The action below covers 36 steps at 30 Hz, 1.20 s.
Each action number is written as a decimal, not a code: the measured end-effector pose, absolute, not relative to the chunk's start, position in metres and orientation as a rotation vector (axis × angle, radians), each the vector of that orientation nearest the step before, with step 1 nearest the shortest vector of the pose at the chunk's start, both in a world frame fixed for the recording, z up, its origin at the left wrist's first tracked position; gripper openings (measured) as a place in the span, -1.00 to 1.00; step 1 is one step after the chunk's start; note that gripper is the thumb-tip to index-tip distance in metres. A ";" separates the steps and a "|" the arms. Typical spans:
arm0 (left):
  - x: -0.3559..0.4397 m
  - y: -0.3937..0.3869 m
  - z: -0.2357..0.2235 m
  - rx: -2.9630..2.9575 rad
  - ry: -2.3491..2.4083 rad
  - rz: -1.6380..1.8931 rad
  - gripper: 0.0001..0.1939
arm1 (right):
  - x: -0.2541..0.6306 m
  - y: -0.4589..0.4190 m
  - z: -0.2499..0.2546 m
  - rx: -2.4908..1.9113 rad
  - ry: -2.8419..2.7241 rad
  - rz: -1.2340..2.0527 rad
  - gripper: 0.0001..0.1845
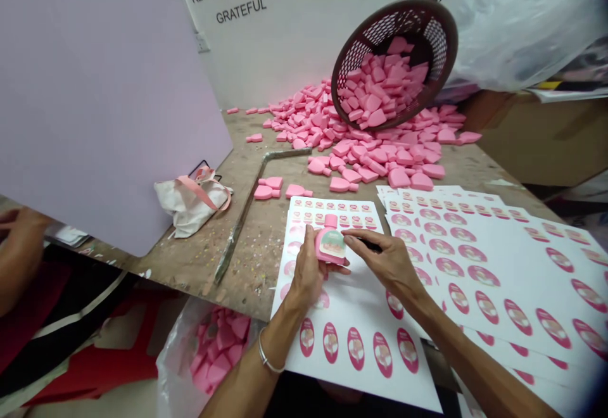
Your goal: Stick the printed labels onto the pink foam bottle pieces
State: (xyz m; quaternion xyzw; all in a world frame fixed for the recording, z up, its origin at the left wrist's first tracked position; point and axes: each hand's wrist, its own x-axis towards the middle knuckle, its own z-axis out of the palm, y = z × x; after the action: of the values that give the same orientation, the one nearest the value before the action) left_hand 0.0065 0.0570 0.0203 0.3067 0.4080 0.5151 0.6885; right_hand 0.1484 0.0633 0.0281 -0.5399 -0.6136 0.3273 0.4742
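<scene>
A pink bottle-shaped piece point(331, 221) is upright in my left hand point(306, 275), whose fingers wrap round its side and base. On its front lies a label sticker point(332, 244) with a pale green top and a cream lower part. My right hand point(393, 265) has its thumb and forefinger pinched at the sticker's right edge. Underneath both hands lies a white sticker sheet point(342, 307) with printed rows of heart labels and pink oval labels; part of it is hidden by my left hand.
A tipped brown basket point(449, 57) spills pink pieces point(308, 117) across the wooden table point(237, 291). More sticker sheets point(503, 247) overlap at right. Left are a bent metal bar point(247, 206), a cloth bag point(183, 206), a lilac panel point(109, 88) and another person's arm point(19, 247). Below hangs a plastic bag point(173, 354) of pink pieces.
</scene>
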 end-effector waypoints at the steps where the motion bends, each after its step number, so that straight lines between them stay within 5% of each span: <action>1: 0.006 0.055 0.023 0.676 0.884 1.167 -0.33 | 0.147 0.061 0.029 -1.313 -1.502 0.801 -0.75; 28: 0.006 0.052 0.027 0.661 0.803 1.171 -0.36 | 0.144 0.056 0.026 -1.338 -1.511 0.713 -0.77; 32: 0.005 0.049 0.026 0.792 0.834 1.181 -0.58 | 0.145 0.058 0.026 -1.395 -1.567 0.621 -0.69; 36: 0.005 0.046 0.020 0.836 0.950 1.233 -0.58 | 0.145 0.057 0.026 -1.612 -1.654 0.357 -0.52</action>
State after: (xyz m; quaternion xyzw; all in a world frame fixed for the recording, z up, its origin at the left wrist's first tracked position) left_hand 0.0052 0.0455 0.0198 0.3655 0.4155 0.5395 0.6346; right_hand 0.1449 0.0573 0.0256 -0.6348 -0.6513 0.1407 0.3912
